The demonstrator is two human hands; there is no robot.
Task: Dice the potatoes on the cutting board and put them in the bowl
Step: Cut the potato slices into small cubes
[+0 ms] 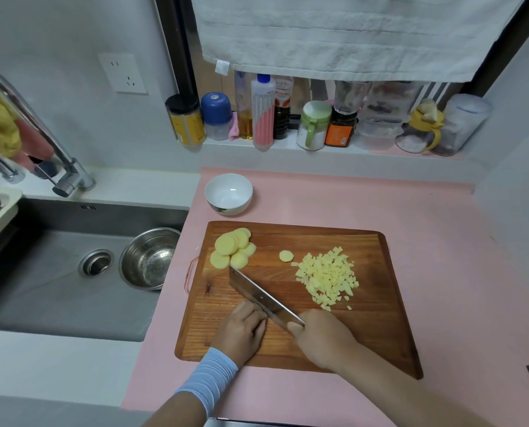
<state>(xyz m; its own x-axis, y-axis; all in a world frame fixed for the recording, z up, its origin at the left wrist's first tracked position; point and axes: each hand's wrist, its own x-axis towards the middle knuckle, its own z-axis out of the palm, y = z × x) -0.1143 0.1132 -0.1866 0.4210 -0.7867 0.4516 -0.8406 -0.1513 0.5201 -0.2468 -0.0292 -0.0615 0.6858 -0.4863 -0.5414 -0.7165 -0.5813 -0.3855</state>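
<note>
A wooden cutting board [368, 331] lies on the pink counter mat. Round potato slices [232, 248] are piled at its far left corner, and one small slice [286, 256] lies alone near the middle. A heap of diced potato [328, 277] covers the board's right centre. My right hand [321, 339] grips the handle of a cleaver [257, 292] whose blade points toward the slices. My left hand [241, 329] sits on the board against the blade's left side, fingers curled; what it holds is hidden. A white bowl [228, 194], holding nothing, stands beyond the board.
A steel sink [41, 282] with a metal bowl [147, 261] in it lies to the left, under a faucet [41, 143]. Several jars and bottles [287, 118] line the window ledge behind. A white towel [349, 32] hangs above them.
</note>
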